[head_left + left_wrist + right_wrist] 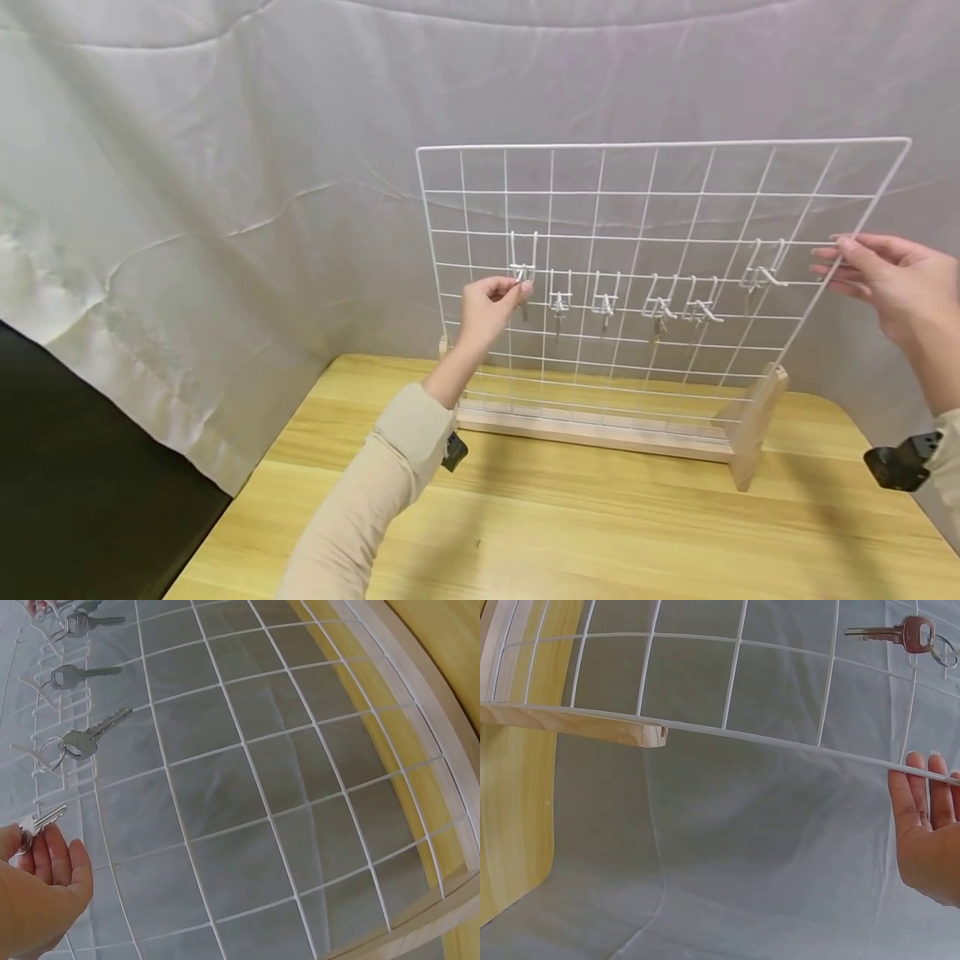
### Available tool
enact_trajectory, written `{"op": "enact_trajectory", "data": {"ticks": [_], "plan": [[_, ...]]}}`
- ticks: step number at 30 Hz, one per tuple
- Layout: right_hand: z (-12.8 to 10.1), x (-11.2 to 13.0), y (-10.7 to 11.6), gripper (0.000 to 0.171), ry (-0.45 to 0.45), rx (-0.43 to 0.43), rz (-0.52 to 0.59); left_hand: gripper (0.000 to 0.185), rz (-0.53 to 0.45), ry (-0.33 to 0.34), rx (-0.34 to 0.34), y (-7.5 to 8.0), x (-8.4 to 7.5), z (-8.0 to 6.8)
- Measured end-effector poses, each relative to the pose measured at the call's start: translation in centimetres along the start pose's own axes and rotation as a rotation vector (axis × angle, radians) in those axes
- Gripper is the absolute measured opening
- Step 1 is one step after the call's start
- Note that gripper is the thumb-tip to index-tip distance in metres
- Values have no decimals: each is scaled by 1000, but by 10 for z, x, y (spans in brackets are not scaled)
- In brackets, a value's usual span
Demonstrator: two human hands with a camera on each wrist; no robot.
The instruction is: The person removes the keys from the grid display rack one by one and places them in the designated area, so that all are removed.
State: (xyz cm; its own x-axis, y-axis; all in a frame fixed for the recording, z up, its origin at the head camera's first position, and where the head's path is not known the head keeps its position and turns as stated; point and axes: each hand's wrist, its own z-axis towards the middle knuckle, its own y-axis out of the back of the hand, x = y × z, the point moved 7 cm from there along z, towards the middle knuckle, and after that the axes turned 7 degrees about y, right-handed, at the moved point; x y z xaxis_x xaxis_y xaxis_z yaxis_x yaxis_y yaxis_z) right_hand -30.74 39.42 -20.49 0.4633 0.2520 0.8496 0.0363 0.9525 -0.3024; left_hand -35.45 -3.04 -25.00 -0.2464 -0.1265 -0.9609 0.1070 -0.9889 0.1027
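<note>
One key (51,817), silver metal, showing a bright, notched blade, its head being partly covered by fingers; sitting at the front of the wire grid (630,144), toward its left end, by the leftmost white hook (522,269). The left hand (491,310) is pinching this key between thumb and fingers. The right hand (900,273) is holding the grid's right edge, thumb in front, fingers behind. Further silver keys (79,744) are hanging on rings along the grid's middle.
</note>
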Motion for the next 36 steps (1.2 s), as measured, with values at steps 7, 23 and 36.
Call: {"op": "enact_trajectory", "data": {"ticks": [7, 23, 36], "plan": [[-1, 0, 1, 14, -1, -23, 45, 17, 42, -9, 14, 2, -6, -2], [-4, 3, 3, 4, 35, -119, 8, 17, 56, -43, 40, 9, -18, -7], [-4, 3, 1, 11, 46, -93, 58, 19, 97, -72, 83, 11, -20, -19]]}}
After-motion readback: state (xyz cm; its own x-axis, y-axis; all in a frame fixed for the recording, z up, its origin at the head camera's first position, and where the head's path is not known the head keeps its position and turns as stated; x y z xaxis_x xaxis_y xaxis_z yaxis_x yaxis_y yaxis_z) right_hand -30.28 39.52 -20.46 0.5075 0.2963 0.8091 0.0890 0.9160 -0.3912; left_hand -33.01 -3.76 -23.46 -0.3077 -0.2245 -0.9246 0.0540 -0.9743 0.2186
